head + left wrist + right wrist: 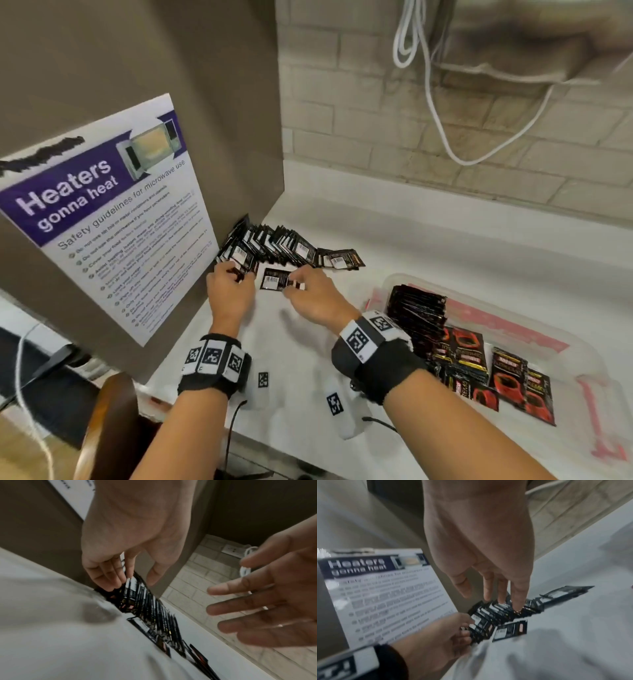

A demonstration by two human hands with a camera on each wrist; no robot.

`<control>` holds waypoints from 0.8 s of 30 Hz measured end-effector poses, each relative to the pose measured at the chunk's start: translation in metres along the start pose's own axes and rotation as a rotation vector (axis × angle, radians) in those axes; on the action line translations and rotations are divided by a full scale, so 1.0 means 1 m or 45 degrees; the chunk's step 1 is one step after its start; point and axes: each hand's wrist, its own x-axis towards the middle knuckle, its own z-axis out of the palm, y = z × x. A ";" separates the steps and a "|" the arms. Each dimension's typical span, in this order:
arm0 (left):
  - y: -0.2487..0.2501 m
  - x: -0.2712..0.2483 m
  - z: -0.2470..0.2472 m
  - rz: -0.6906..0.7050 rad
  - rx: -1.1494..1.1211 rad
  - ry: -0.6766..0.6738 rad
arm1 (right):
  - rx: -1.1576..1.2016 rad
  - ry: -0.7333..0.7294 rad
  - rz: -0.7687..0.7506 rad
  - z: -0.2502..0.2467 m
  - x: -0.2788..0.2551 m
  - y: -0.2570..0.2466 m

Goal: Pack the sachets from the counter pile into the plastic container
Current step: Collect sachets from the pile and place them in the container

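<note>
A leaning row of black sachets (274, 245) stands on the white counter against a brown panel. My left hand (234, 274) curls round the sachets at the row's left end; the left wrist view shows its fingers (111, 580) on their top edges. My right hand (294, 282) hovers with straight fingers over the row (501, 611) and over one loose flat sachet (274, 279), and holds nothing. The clear plastic container (534, 318) lies at the right. It holds an upright stack of sachets (418, 311) and several flat red-and-black ones (479, 370).
A microwave safety poster (102, 212) hangs on the brown panel (205, 102) at my left. A white cable (442, 130) dangles over the tiled wall behind. Small marker tags (334, 404) lie on the counter near its front edge, and a wooden chair back (109, 428) stands below left.
</note>
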 end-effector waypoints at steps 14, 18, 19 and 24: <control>-0.002 0.014 0.012 -0.280 -0.044 0.067 | -0.787 0.200 -0.135 0.064 0.076 0.040; 0.002 0.019 0.016 -0.332 -0.044 0.057 | -0.775 0.267 -0.120 0.055 0.085 0.040; 0.004 0.020 0.018 -0.341 -0.036 0.055 | -0.785 0.275 -0.124 0.054 0.085 0.040; 0.010 0.025 0.028 -0.354 0.004 0.079 | -0.809 0.243 -0.190 0.051 0.081 0.043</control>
